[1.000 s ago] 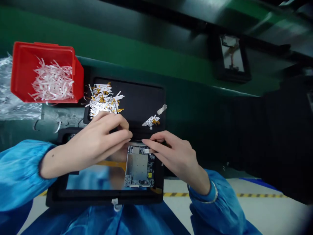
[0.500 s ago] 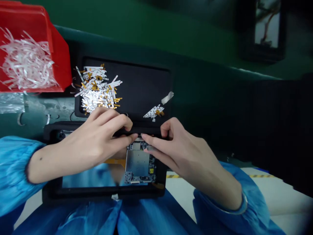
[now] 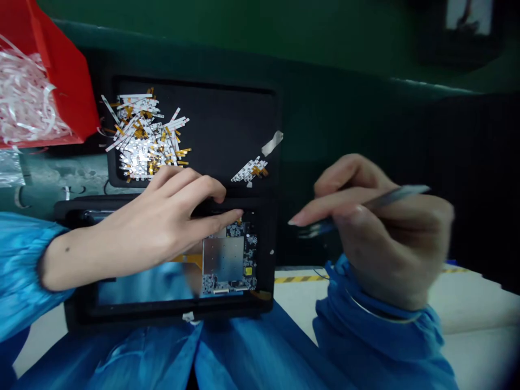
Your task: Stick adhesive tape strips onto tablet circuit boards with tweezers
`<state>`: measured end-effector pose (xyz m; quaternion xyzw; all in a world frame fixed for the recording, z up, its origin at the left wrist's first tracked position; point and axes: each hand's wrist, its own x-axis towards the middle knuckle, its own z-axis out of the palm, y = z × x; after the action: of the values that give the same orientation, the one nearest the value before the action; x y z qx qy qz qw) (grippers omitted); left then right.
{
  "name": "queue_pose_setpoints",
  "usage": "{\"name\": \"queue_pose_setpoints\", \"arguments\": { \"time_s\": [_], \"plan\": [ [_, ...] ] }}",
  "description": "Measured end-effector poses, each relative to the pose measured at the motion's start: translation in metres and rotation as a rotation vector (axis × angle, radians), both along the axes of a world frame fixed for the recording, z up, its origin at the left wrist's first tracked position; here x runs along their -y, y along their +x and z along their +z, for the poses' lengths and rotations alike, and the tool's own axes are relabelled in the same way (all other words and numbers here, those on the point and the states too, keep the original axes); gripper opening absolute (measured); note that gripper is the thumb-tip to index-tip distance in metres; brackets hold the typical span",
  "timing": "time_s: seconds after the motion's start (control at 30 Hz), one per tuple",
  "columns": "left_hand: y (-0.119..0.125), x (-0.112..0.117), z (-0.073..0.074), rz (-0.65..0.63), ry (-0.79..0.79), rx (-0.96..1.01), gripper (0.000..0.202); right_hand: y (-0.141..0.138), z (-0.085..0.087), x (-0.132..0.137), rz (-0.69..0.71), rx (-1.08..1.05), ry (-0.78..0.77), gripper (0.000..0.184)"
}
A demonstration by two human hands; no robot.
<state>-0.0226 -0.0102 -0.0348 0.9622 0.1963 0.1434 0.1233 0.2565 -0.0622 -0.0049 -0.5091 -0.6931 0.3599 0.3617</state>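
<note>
My left hand [image 3: 162, 225] lies over the top of an open tablet-like device [image 3: 170, 303] in a black frame, its fingers curled and the forefinger tip pressing at the upper edge of the circuit board [image 3: 229, 257]. Whether it pinches anything there I cannot make out. My right hand [image 3: 385, 227] is raised to the right of the device, closed round a thin grey pen-like tool [image 3: 365, 208], blurred by motion, whose tip points left toward the board. Both arms wear blue sleeves.
Behind the device lies a black tray [image 3: 227, 130] with a big heap of white-and-orange strips [image 3: 142, 138], a small heap [image 3: 249, 170] and a bit of tape [image 3: 272, 143]. A red bin [image 3: 67, 81] of white shreds stands at the far left. Green surface beyond.
My right hand has left the circuit board, swung out to the right and now holds a thin tool. My left hand stays on the board's top edge. The view has tilted down.
</note>
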Motion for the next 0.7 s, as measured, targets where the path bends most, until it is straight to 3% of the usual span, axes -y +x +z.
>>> {"name": "queue_pose_setpoints", "arguments": {
  "time_s": [0.07,0.17,0.2,0.27,0.4,0.7],
  "plan": [
    [-0.001,0.001,-0.003,-0.01,-0.03,0.016,0.041,-0.005,-0.005,-0.002,-0.036,-0.164,-0.173,0.035],
    [-0.005,0.004,-0.007,-0.001,-0.151,0.022,0.05,-0.013,-0.013,-0.007,-0.005,-0.382,-0.348,0.017],
    [-0.007,0.005,-0.008,0.007,-0.197,0.013,0.054,-0.015,-0.015,-0.009,0.0,-0.406,-0.356,0.013],
    [-0.008,0.009,-0.009,0.018,-0.26,-0.006,0.058,-0.018,-0.018,-0.01,-0.012,-0.416,-0.344,0.024],
    [-0.006,0.011,-0.007,0.021,-0.278,-0.017,0.058,-0.022,-0.02,-0.009,-0.073,-0.411,-0.334,0.03],
    [0.0,0.009,0.008,-0.002,-0.075,-0.021,0.042,-0.025,-0.024,-0.008,-0.125,-0.48,-0.333,0.033]
  ]
}}
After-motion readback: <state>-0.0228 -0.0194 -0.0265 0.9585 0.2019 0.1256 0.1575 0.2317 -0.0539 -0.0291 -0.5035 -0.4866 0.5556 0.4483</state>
